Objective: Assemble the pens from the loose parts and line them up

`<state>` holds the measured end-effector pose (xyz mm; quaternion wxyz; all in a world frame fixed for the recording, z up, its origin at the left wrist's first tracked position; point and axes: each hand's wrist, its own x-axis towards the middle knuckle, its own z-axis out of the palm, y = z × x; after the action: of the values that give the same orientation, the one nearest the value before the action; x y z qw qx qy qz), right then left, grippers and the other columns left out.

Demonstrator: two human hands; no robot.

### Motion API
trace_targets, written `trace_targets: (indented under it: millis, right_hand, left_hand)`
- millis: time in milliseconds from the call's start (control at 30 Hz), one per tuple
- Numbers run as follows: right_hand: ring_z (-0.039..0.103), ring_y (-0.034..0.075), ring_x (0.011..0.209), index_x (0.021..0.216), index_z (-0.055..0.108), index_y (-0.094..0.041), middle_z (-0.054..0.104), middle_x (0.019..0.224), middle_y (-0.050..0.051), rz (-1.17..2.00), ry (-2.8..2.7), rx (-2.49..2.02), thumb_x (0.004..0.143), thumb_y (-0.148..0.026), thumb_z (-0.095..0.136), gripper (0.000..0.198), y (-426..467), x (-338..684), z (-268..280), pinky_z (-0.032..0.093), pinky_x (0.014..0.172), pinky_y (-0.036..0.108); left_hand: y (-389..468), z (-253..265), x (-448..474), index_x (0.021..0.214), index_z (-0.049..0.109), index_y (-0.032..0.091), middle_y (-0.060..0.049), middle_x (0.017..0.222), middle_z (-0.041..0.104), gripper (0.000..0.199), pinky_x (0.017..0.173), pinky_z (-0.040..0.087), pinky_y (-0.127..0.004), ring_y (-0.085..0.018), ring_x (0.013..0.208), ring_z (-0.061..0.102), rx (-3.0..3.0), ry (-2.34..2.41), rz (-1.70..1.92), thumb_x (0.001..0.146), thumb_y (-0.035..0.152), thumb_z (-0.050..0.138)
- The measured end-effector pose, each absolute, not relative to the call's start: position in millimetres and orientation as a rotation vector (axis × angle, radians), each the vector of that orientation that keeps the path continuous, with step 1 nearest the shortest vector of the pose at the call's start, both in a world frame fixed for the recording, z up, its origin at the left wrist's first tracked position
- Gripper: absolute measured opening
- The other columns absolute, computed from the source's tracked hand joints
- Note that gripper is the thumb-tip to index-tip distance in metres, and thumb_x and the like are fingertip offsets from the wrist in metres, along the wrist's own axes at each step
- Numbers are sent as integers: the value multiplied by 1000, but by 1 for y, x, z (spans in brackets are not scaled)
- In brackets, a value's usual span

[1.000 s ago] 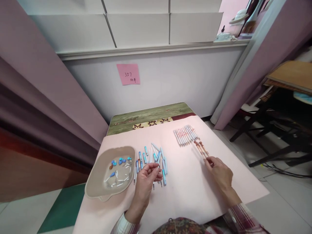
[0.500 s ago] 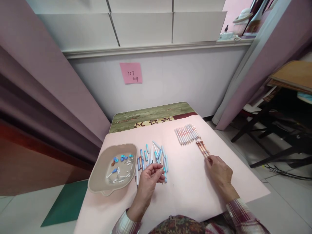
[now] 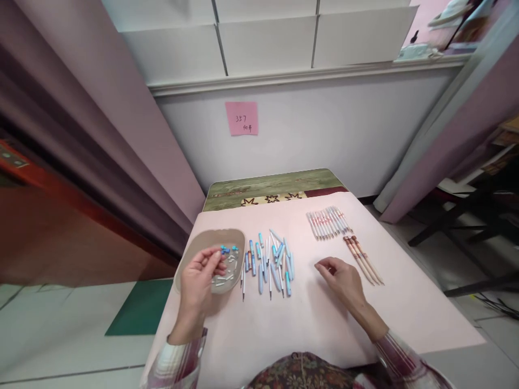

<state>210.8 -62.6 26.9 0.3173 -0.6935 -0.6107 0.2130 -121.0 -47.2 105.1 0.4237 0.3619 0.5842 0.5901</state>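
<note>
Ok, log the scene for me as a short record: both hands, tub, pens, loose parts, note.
left hand: over the tub, grip contents unclear
right hand: between pen parts and brown-topped pens, no held item visible
tub: contains small blue and white pieces
pen parts: scattered, right of tub
brown-topped pens: three, side by side
pen row: beyond brown-topped pens
note: pink, reads 357
</note>
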Motion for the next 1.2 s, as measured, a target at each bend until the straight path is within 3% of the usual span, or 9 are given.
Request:
trace_targets:
  millis: [133, 300, 433, 500, 800, 900, 1000, 1100, 1200]
  right_hand:
    - [62, 17, 62, 74, 71, -24, 71, 72, 0, 797, -1630, -1642, 82, -41, 58, 23, -43, 165, 33, 43, 61, 26]
    - [64, 17, 72, 89, 71, -26, 71, 81, 0, 773, -1927, -1513, 82, -39, 60, 18, -20, 105, 44, 43, 67, 26]
    - [65, 21, 93, 118, 61, -29, 70, 106, 2, 661, -2376, -1538, 76, -42, 67, 44, -1, 63, 42, 44, 74, 28]
    - [65, 24, 98, 122, 58, -27, 69, 109, 5, 657, -2446, -1563, 72, -42, 70, 54, 8, 49, 38, 44, 76, 30]
    - [66, 30, 96, 107, 59, -21, 72, 99, 11, 661, -2472, -1610, 67, -35, 72, 45, 17, 36, 33, 44, 74, 34]
    - [67, 25, 89, 120, 49, -23, 72, 95, 6, 710, -2338, -1598, 75, -30, 63, 48, 7, 54, 28, 45, 72, 32]
    - [66, 17, 69, 120, 43, -24, 71, 91, 2, 1201, -1708, -1361, 75, -23, 58, 47, -4, 78, 15, 47, 63, 28]
    - [64, 16, 64, 114, 44, -24, 69, 84, 1, 1477, -1178, -1134, 79, -32, 59, 39, -11, 98, 1, 48, 55, 26]
    - [66, 15, 67, 112, 46, -24, 70, 85, 2, 1515, -927, -972, 80, -43, 65, 42, -12, 108, -8, 52, 58, 27]
  left_hand:
    - [-47, 108, -150, 86, 67, 14, 0, 67, 66, 32, 50, 48, -19, -10, 54, 58, 997, 1606, 1491, 65, 35, 78]
    - [-59, 102, -147, 84, 67, 14, 0, 64, 65, 31, 50, 48, -20, -10, 52, 57, 1050, 1602, 1386, 66, 36, 77]
    - [-68, 100, -141, 86, 67, 13, -1, 65, 66, 32, 51, 48, -20, -10, 52, 57, 1018, 1562, 1379, 68, 38, 76]
    - [-71, 101, -145, 87, 67, 13, -1, 67, 67, 32, 51, 49, -20, -10, 54, 58, 1022, 1571, 1398, 69, 38, 75]
    - [-65, 99, -194, 88, 65, 14, -2, 72, 66, 34, 56, 53, -24, -13, 59, 62, 1120, 1795, 1439, 68, 41, 73]
    - [-56, 96, -206, 89, 65, 15, -3, 75, 67, 35, 60, 54, -27, -16, 63, 65, 1222, 1873, 1343, 68, 42, 72]
    - [-48, 93, -211, 89, 66, 15, -4, 75, 70, 35, 62, 53, -28, -18, 63, 67, 1328, 1971, 1202, 68, 44, 69]
    - [-39, 89, -211, 88, 66, 16, -4, 72, 71, 33, 63, 52, -29, -20, 64, 68, 1390, 2033, 1083, 69, 44, 65]
    - [-32, 85, -209, 87, 66, 17, -4, 72, 71, 29, 64, 51, -29, -21, 68, 68, 1486, 2100, 940, 70, 40, 61]
